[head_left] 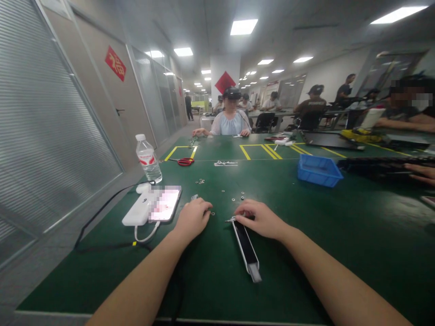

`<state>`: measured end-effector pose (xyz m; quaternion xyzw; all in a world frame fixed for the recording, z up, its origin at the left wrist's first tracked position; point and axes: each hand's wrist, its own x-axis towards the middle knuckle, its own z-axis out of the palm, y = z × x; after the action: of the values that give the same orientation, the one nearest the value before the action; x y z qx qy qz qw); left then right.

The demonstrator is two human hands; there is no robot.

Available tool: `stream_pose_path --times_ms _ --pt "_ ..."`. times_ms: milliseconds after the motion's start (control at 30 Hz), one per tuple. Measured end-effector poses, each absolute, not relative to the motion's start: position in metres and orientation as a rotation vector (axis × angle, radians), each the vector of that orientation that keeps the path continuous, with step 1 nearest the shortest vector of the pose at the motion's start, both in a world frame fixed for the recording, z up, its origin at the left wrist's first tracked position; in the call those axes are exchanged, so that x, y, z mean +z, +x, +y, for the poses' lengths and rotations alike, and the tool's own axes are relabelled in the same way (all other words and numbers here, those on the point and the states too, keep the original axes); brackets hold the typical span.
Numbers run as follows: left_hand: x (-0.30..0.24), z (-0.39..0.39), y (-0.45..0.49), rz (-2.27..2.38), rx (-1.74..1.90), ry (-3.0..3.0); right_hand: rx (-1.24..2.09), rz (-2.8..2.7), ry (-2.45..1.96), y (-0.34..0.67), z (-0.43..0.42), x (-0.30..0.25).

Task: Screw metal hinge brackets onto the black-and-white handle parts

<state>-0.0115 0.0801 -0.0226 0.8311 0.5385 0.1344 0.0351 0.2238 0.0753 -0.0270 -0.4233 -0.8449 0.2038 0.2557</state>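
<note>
My left hand (192,218) rests on the green table (340,235) with its fingers curled into a loose fist; a small grey metal piece (194,197) pokes out just past the knuckles, and I cannot see what the fingers hold. My right hand (261,218) lies with bent fingers pinched on the far end of a long narrow black strip with metal edges (247,246), which runs toward me on the table. Several small washers and nuts (234,197) are scattered just beyond both hands.
A phone (165,204) on a white power bank (137,212) with a cable lies left, a water bottle (148,158) behind it. Red scissors (185,161) and a blue bin (318,170) sit farther off. A person (230,120) sits opposite; another person's hand (421,173) rests at right.
</note>
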Motion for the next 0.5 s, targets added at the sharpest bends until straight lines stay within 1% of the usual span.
stream_pose_path --times_ms 133,333,500 --pt "-0.02 0.08 -0.013 1.651 0.372 2.58 0.527 -2.299 -1.223 0.226 0.074 -0.024" --pt "-0.013 0.075 -0.008 1.653 0.231 2.64 0.629 -2.341 -1.296 0.229 0.074 -0.028" --pt "-0.011 0.071 -0.008 1.614 0.249 2.637 0.638 -2.345 -1.294 0.229 0.075 -0.031"
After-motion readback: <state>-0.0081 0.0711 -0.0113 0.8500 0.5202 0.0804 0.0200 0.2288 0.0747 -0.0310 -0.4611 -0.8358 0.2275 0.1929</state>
